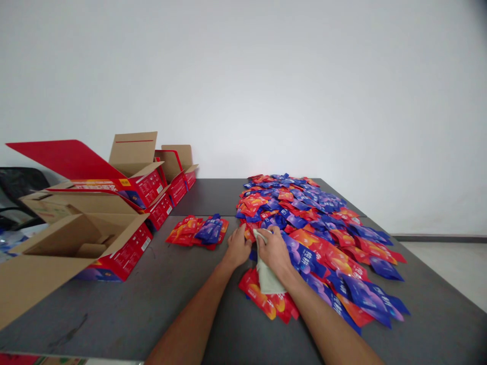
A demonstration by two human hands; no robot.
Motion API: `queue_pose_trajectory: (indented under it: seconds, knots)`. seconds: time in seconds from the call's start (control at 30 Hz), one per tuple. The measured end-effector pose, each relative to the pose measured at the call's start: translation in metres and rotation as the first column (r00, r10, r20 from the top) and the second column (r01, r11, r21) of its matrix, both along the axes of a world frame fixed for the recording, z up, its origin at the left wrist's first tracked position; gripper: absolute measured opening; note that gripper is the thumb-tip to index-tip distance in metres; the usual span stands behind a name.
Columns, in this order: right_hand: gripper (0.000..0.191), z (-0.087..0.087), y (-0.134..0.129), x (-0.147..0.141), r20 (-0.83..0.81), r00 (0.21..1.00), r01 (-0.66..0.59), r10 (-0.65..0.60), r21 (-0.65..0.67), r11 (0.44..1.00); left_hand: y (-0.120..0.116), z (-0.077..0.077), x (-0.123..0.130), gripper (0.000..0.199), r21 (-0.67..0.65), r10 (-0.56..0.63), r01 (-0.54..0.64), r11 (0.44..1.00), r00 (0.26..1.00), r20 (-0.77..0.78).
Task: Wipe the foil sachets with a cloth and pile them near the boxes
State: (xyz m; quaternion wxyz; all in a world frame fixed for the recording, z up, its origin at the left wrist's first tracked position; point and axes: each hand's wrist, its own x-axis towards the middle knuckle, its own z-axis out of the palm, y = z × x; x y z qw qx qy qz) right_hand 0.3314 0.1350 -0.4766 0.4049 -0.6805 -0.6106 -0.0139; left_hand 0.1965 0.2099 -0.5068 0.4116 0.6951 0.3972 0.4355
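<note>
My right hand [274,252] is closed round a pale grey-green cloth [269,278], which hangs down over some red packets [256,293] at the near end of a large pile. Just to its left, my left hand [238,247] has its fingers curled in at the pile's left edge, by a red packet. Its fingertips are partly hidden, so what they grip does not show. The pile of red and blue sachets [304,203] runs away from me along the right side of the dark table [182,304]. Left of my hands lies a smaller group of red and blue sachets [209,230].
Several red cardboard boxes stand along the table's left side. The nearest box [129,248] has its flaps open towards me, and a long red lid [64,154] sticks out behind it. A dark chair [23,190] is beyond the left edge. A white wall [243,86] closes off the back.
</note>
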Motion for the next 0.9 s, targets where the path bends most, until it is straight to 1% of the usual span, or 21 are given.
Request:
queue_pose_trajectory:
  seconds: [0.03, 0.07, 0.1, 0.17, 0.23, 0.3, 0.37, 0.4, 0.47, 0.53, 0.63, 0.7, 0.8, 0.9]
  knots:
    - [0.028, 0.000, 0.000, 0.000, 0.001, 1.000, 0.002, -0.002, -0.005, 1.000, 0.000, 0.003, 0.001, 0.055, -0.045, -0.025, 0.030, 0.999, 0.993, 0.115]
    - [0.028, 0.000, 0.000, 0.000, 0.000, 1.000, 0.006, -0.006, -0.010, 1.000, 0.000, 0.006, 0.002, 0.058, -0.105, -0.030, 0.056, 0.993, 0.971, 0.238]
    - [0.028, 0.000, 0.000, 0.000, -0.002, 1.000, 0.007, -0.007, -0.013, 1.000, 0.000, 0.009, 0.003, 0.060, -0.177, -0.010, 0.077, 0.981, 0.935, 0.356]
    - [0.028, 0.001, -0.001, 0.000, -0.008, 1.000, -0.004, 0.004, -0.016, 1.000, -0.002, 0.013, 0.006, 0.067, -0.334, 0.081, 0.118, 0.935, 0.847, 0.525]
    - [0.028, 0.002, -0.001, -0.001, -0.019, 0.999, -0.027, 0.027, -0.020, 0.999, -0.004, 0.015, 0.007, 0.072, -0.457, 0.184, 0.141, 0.878, 0.782, 0.595]
    - [0.030, 0.003, -0.002, -0.002, -0.030, 0.998, -0.054, 0.054, -0.031, 0.998, -0.005, 0.015, 0.007, 0.071, -0.535, 0.263, 0.149, 0.831, 0.744, 0.615]
    - [0.030, 0.004, -0.002, -0.002, -0.038, 0.996, -0.088, 0.086, -0.043, 0.995, -0.005, 0.015, 0.006, 0.060, -0.578, 0.281, 0.174, 0.797, 0.741, 0.610]
    - [0.030, 0.004, -0.002, -0.003, -0.041, 0.994, -0.103, 0.101, -0.049, 0.993, -0.004, 0.014, 0.005, 0.051, -0.581, 0.254, 0.202, 0.788, 0.753, 0.607]
    - [0.030, 0.004, -0.001, -0.003, -0.050, 0.992, -0.119, 0.117, -0.059, 0.991, -0.004, 0.014, 0.005, 0.037, -0.564, 0.162, 0.262, 0.783, 0.790, 0.591]
    - [0.029, 0.003, 0.000, -0.003, -0.058, 0.992, -0.118, 0.114, -0.063, 0.991, -0.005, 0.013, 0.006, 0.034, -0.555, 0.086, 0.284, 0.782, 0.833, 0.547]
    - [0.029, 0.000, 0.001, -0.004, -0.057, 0.991, -0.127, 0.123, -0.065, 0.990, -0.008, 0.009, 0.010, 0.035, -0.567, 0.074, 0.216, 0.795, 0.893, 0.444]
    - [0.029, -0.003, 0.003, -0.004, -0.052, 0.989, -0.138, 0.135, -0.057, 0.989, -0.010, 0.006, 0.013, 0.032, -0.558, 0.090, 0.161, 0.814, 0.914, 0.395]
    - [0.030, -0.007, 0.005, -0.003, -0.053, 0.990, -0.135, 0.133, -0.027, 0.990, -0.007, 0.004, 0.012, 0.026, -0.529, 0.138, 0.087, 0.844, 0.918, 0.371]
    - [0.028, -0.006, 0.006, 0.000, -0.069, 0.993, -0.099, 0.100, 0.026, 0.995, 0.000, 0.012, 0.003, 0.022, -0.496, 0.207, 0.021, 0.868, 0.893, 0.400]
